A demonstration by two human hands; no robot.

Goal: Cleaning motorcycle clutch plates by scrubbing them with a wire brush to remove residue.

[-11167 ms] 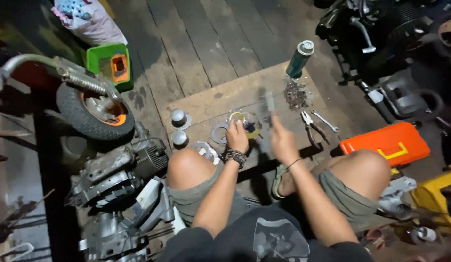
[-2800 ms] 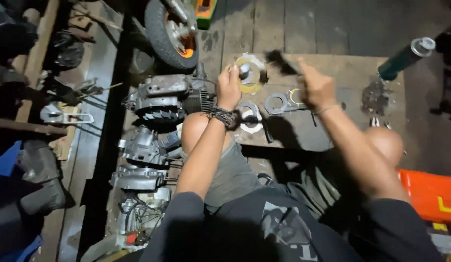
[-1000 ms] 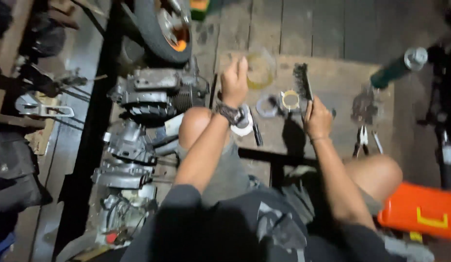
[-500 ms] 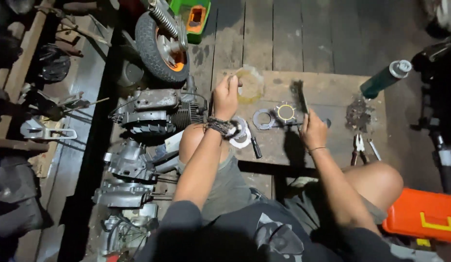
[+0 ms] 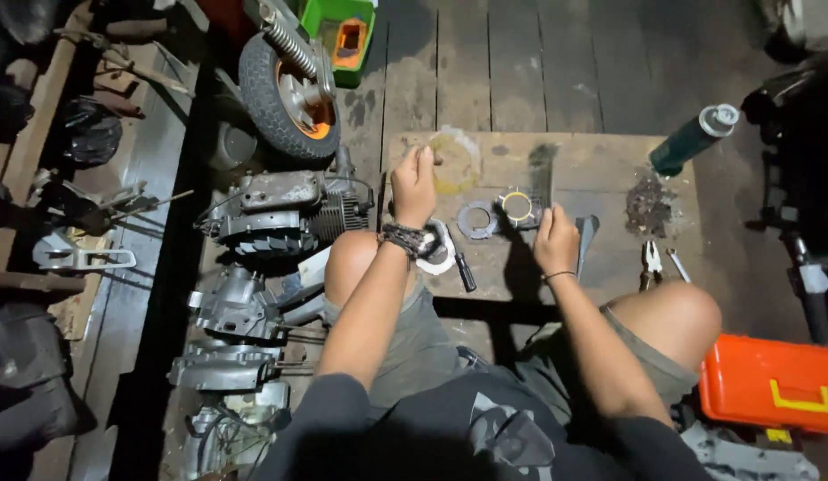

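Brushing small parts on the board

Our right hand (image 5: 555, 242) grips a brush (image 5: 542, 183) over the ring (image 5: 517, 206); our left hand (image 5: 415, 187) pinches something small (unclear), raised clear.

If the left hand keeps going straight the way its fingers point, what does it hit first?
The left hand points up-frame along the wooden board. Probably nothing but the yellowish stain just beside it, then floor planks; depth is unclear.

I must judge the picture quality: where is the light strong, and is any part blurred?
Head view: light falls brightest on the wooden board and forearms; the edges sink into dark shadow; the brush in the right hand is motion-blurred; the left hand is fairly sharp.
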